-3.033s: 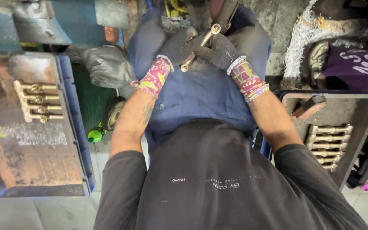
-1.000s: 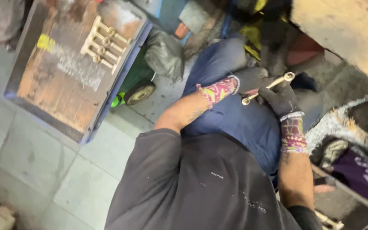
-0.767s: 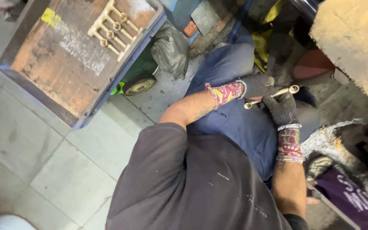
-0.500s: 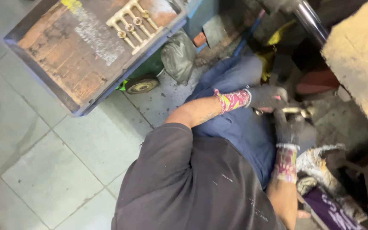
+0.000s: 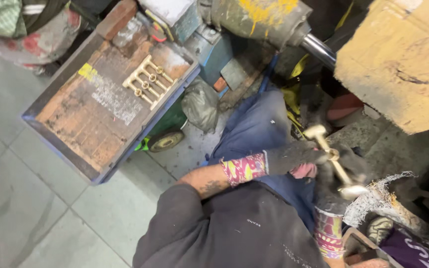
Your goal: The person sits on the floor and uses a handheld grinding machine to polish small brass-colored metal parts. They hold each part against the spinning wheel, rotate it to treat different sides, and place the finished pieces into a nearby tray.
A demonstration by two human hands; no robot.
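Note:
I look down at my own lap in blue trousers. My left hand (image 5: 294, 156), in a dark glove with a patterned pink cuff, grips the middle of a brass-coloured double-ended spanner (image 5: 334, 162). My right hand (image 5: 341, 181), also in a dark glove with a patterned cuff, is closed around the same spanner lower down, near its blurred lower end. The spanner slants from upper left to lower right over my knees. Both hands are close together and motion-blurred.
A rusty metal tray on a blue wheeled cart (image 5: 105, 106) stands to the left, carrying a rack of brass fittings (image 5: 147, 82). A big yellow machine block (image 5: 398, 59) with a chromed rod (image 5: 319, 49) hangs at upper right. Grey floor tiles (image 5: 26, 208) lie at lower left.
The view has swung left and tilted, so the tray moved toward upper centre. My hands have lowered with the spanner, which has turned from nearly level to a steep slant.

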